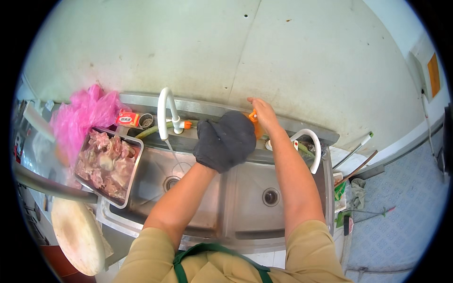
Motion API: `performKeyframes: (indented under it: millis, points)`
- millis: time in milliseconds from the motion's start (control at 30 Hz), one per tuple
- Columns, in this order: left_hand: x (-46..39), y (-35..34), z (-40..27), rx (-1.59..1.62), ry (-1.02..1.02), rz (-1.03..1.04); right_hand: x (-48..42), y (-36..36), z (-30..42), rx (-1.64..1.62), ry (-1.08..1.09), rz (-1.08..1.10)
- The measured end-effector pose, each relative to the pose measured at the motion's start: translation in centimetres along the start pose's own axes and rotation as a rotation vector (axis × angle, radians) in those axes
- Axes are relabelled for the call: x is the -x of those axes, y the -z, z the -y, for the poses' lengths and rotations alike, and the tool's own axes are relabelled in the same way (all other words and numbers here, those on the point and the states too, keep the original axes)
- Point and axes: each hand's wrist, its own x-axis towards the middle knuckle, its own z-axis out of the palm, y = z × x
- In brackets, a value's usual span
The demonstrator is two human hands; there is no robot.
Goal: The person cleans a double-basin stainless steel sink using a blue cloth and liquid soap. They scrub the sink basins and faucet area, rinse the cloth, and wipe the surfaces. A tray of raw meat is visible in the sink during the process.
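Observation:
A dark grey cloth or mitt [226, 141] covers my left hand past the wrist, so its fingers are hidden. It is held above the divider between two basins of a stainless steel sink [244, 219]. My right hand [264, 115] is at the orange head of a pump bottle [259, 131], fingers reaching past it towards the wall. Whether those fingers grip the head is not visible. The cloth hides part of the bottle, which stands behind the sink. From a white curved faucet [162, 109], a thin stream of water runs into the left basin.
A metal tray of raw meat pieces [108, 162] rests over the sink's left edge. Behind it lie a pink plastic bag [86, 109] and a red box [127, 119]. A second white faucet [313, 145] rises at right. A round chopping board [76, 235] leans at lower left.

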Motion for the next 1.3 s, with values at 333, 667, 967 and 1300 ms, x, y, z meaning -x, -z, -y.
performKeyframes:
  millis: [333, 667, 967, 1300]
  points:
    - [0.1, -0.5, 0.6, -0.043, 0.064, -0.021, 0.4, -0.5, -0.6, 0.07, 0.025, 0.018]
    - [1.8, 1.2, 0.6, -0.312, -0.021, 0.312, 2.3, -1.1, -1.1, -0.141, 0.043, -0.314]
    - [4.3, 10.6, -3.7, -1.976, -0.782, 0.153, 19.5, -15.4, 0.9, -1.439, -0.468, -0.043]
    - [20.8, 9.8, 0.8, -2.042, -0.273, -0.634, 26.9, -24.9, -2.3, -1.23, -0.316, 0.324]
